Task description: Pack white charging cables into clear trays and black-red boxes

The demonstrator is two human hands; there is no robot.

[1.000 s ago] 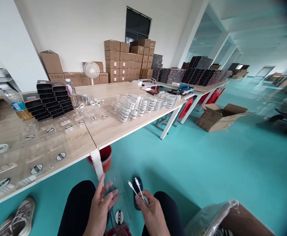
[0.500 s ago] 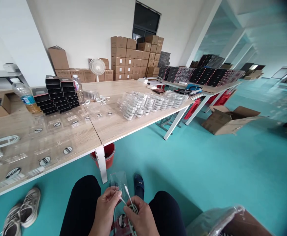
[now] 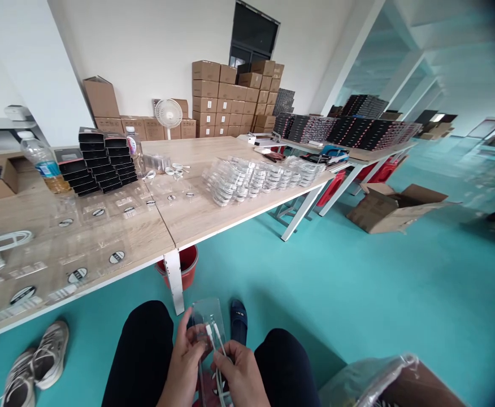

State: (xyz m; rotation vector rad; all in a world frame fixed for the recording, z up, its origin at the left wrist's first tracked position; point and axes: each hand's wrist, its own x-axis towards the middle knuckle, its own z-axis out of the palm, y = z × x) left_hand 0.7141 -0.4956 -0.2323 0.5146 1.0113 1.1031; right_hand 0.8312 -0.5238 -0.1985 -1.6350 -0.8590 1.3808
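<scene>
Between a seated person's knees, two bare hands worked close together: the left hand (image 3: 185, 362) gripped a clear pack (image 3: 207, 308) by its left side, while the right hand (image 3: 242, 370) pinched a white cable (image 3: 209, 334) between thumb and fingers. The cable's two ends pointed up side by side in front of the pack's clear plastic; whether they lay inside it could not be told.

Dark trousers (image 3: 139, 353) flanked the hands, with a slipper (image 3: 238, 322) on the floor just beyond them. At lower right stood a box (image 3: 425, 387) with a plastic liner (image 3: 370, 380) over its edge; at lower left, a pair of laced shoes (image 3: 51, 353). A red bucket (image 3: 190, 268) sat beneath the bench (image 3: 192, 229), behind a white leg.

On the bench, flat packs (image 3: 116, 258) with round labels lay in rows near coiled cables (image 3: 8, 242). Black boxes (image 3: 95, 164) rose in stacks between two bottles (image 3: 44, 164), and filled packs (image 3: 230, 178) were heaped along the front edge to the right. An open carton (image 3: 378, 212) rested on the green floor. Farther back came a white fan (image 3: 168, 113), piled cartons (image 3: 226, 104) against the wall and dark stacks (image 3: 353, 131) on another bench.
</scene>
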